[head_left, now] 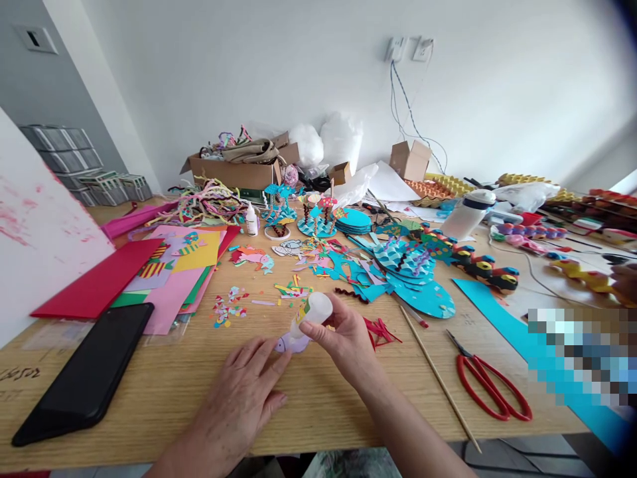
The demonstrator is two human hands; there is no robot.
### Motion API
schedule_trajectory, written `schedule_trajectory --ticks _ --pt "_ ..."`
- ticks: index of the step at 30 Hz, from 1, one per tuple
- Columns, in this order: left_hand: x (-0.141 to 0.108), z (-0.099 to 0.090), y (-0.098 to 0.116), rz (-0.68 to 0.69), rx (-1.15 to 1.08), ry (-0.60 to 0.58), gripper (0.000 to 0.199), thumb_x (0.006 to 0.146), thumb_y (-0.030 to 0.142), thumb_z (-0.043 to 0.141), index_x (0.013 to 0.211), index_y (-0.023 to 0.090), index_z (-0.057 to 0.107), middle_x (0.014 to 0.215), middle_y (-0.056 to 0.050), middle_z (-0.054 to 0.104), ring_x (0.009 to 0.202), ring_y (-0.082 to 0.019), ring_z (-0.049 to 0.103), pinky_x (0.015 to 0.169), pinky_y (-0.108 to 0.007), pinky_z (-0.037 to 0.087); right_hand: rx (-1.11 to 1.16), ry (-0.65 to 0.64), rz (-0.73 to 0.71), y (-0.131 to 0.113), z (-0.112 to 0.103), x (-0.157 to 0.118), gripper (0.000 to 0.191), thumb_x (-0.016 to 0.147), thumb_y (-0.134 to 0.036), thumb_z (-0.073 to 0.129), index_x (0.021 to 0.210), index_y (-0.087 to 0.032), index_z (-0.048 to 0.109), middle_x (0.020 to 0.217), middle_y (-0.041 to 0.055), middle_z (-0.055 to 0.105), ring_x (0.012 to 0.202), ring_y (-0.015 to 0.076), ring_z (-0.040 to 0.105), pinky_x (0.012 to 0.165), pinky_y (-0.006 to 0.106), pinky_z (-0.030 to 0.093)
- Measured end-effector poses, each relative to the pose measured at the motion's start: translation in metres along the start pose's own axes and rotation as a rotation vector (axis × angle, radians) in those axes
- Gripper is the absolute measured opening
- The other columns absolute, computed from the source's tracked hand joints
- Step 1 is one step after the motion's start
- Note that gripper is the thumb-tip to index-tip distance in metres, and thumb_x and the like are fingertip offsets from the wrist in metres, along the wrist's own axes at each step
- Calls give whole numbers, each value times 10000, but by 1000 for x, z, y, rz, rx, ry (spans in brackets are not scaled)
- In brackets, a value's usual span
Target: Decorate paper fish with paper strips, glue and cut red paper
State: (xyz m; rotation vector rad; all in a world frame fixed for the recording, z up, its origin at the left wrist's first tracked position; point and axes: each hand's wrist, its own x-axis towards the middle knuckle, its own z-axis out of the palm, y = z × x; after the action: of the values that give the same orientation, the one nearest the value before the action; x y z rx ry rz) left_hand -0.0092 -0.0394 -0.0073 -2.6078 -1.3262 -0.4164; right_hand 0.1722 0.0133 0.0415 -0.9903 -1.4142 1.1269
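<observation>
A small purple paper fish [293, 344] lies on the wooden table near its front edge. My right hand [343, 332] is wrapped round a white glue bottle [318, 308], tipped with its lower end over the fish. Resting on the table, my left hand [246, 378] has its fingers spread, with the fingertips at the fish's left side. The bottle hides part of the fish. Just behind are colorful paper scraps [229, 307] and thin paper strips [293, 291]. Red strips [382, 332] lie to the right of my right hand.
A black phone [87, 372] and colored paper sheets [199, 282] lie left. Red-handled scissors [492, 385], a wooden stick [438, 375] and a blue strip [517, 338] are right. Behind stand a glue bottle [251, 221], blue paper crafts [408, 265] and a cardboard box [239, 174].
</observation>
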Motion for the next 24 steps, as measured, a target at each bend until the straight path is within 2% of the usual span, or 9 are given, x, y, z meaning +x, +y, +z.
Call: schedule_trajectory --ticks 9,16,24 --pt "1 -1 2 8 7 21 445 753 285 655 1176 185 560 1173 -115 610 1034 -296 545 837 -438 465 -142 -28 -26 5 1 -1 198 659 -336 726 788 -213 640 680 -26 589 631 135 474 593 239 396" --pt "1 -1 2 -6 7 13 362 812 300 573 1163 214 567 1177 -90 608 1053 -275 534 861 -421 448 -65 -65 -42 3 4 -2 189 669 -341 720 762 -211 619 680 -35 586 630 130 490 582 223 389" --pt "-5 12 -3 -1 18 88 330 859 317 489 1170 231 557 1186 -71 603 1059 -258 534 877 -396 428 -180 -8 -88 1 5 -5 212 666 -371 716 720 -206 594 634 -38 547 601 124 458 559 223 375"
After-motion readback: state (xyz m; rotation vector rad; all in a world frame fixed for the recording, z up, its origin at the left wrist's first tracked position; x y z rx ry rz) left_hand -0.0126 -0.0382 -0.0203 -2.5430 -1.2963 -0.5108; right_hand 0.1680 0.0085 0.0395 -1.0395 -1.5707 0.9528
